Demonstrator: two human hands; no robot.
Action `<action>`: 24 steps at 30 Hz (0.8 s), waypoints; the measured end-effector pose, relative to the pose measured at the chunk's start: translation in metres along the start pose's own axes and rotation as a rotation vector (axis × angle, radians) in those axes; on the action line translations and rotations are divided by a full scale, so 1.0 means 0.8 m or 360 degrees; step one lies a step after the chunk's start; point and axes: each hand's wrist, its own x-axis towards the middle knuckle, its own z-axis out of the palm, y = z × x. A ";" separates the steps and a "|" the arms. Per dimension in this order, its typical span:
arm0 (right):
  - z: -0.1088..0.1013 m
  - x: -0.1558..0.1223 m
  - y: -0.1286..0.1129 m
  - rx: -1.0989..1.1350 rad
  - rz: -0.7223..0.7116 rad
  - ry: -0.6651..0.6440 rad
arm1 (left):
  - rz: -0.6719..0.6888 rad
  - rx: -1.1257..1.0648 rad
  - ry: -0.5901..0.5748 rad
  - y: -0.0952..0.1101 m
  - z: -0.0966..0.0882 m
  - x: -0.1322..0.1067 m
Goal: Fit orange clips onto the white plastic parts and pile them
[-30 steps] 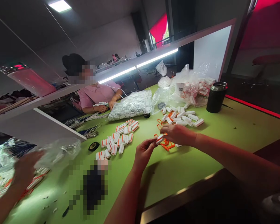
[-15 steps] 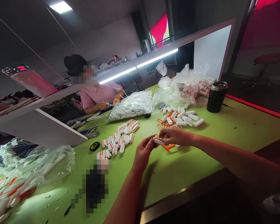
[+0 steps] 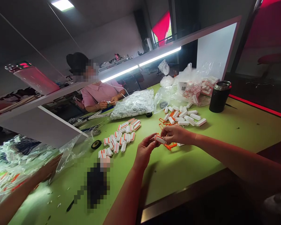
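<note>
Above the green table (image 3: 178,165), my left hand (image 3: 145,149) pinches one end of a white plastic connector housing (image 3: 160,139) with an orange rim and rows of small holes. My right hand (image 3: 178,135) has its fingers closed on the other end of the same housing. Loose orange plastic frames (image 3: 170,146) lie under and behind my right hand, partly hidden by it. Beyond them sits a pile of plain white housings (image 3: 184,118). To the left of my left hand, white housings with orange parts (image 3: 121,137) are grouped in rough rows.
Behind stand a full bag of white parts (image 3: 133,104), another bag (image 3: 196,87) and a black cup (image 3: 220,97). Black tape (image 3: 96,144) lies left. A co-worker (image 3: 101,97) sits opposite; another person's arm (image 3: 30,184) reaches in from the left beside plastic bags.
The housing between my hands has turned so its holed face with the orange rim shows more. Another person's arm has come in at the left, and the clear bag there has shifted.
</note>
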 end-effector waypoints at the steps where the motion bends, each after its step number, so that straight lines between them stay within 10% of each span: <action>1: 0.000 0.000 0.000 0.0006 -0.0001 -0.0004 | -0.0015 0.0000 -0.0002 0.000 0.000 0.000; 24: 0.011 0.002 0.005 0.0223 -0.0144 0.0164 | -0.0138 -0.0381 0.0294 0.001 0.008 0.003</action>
